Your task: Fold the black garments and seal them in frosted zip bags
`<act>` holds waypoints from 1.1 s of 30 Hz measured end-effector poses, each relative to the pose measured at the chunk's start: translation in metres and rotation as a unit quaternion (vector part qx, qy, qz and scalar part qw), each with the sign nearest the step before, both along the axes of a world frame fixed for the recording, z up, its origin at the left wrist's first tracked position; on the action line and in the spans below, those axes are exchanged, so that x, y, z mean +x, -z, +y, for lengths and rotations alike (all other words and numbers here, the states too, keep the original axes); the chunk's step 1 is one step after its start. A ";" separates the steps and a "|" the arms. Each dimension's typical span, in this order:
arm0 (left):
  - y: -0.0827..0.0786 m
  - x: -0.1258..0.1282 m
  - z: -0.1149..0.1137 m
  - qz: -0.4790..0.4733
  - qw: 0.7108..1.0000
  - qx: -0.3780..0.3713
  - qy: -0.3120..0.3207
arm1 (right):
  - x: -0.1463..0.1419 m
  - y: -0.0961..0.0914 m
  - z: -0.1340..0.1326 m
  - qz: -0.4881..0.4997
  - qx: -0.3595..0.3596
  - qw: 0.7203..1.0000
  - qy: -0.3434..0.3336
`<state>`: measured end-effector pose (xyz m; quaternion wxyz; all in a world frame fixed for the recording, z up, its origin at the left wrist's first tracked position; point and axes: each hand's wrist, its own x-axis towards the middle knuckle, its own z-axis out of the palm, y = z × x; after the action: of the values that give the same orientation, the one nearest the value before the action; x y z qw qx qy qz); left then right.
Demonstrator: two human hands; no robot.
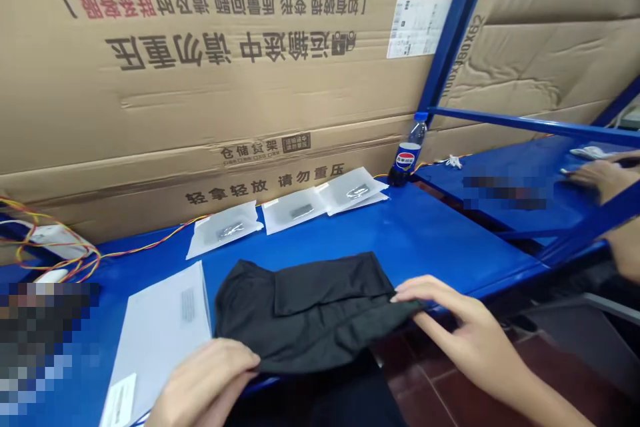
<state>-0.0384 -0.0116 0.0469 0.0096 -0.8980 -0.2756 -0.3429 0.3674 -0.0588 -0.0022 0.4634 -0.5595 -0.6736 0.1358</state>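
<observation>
A black cloth garment, partly folded over itself, lies at the front edge of the blue table. Its near edge is lifted between my two hands. My left hand pinches the near left corner between thumb and fingers. At the right end, my right hand grips the other corner, thumb below and fingers above. Which kind of garment it is, I cannot tell. Left of the cloth, beside my left hand, rests a stack of frosted plastic bags with a white label at its lower corner.
Frosted packets line the table's back, before a large cardboard sheet. A Pepsi bottle stands by a blue frame post. Wires and a power strip lie at left. Another person's hand is at right.
</observation>
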 end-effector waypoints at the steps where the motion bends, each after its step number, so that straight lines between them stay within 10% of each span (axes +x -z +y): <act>1: -0.006 0.004 0.008 -0.039 0.998 -0.042 -0.041 | -0.002 -0.006 0.009 0.038 -0.035 0.999 0.018; 7: -0.013 0.022 0.076 -0.105 0.928 -0.308 -0.184 | -0.003 -0.012 0.068 0.102 -0.157 0.981 0.046; 15: -0.004 0.029 0.068 0.017 0.991 -0.043 -0.130 | -0.012 -0.006 0.080 -0.052 -0.124 0.988 0.079; 19: 0.008 0.021 0.055 0.097 0.995 -0.021 -0.022 | 0.001 -0.014 0.089 0.054 -0.210 0.975 0.043; 24: 0.022 0.016 0.042 0.131 0.990 0.047 -0.032 | 0.022 -0.026 0.110 0.101 -0.320 0.942 -0.013; 33: 0.010 0.034 0.013 0.088 0.995 0.047 0.008 | 0.015 -0.052 0.130 -0.123 -0.229 0.962 0.085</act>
<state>-0.0041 0.0013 0.0372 0.0731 -0.9253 -0.2504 -0.2754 0.3821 0.0712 0.0503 0.2464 -0.7182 -0.6263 0.1767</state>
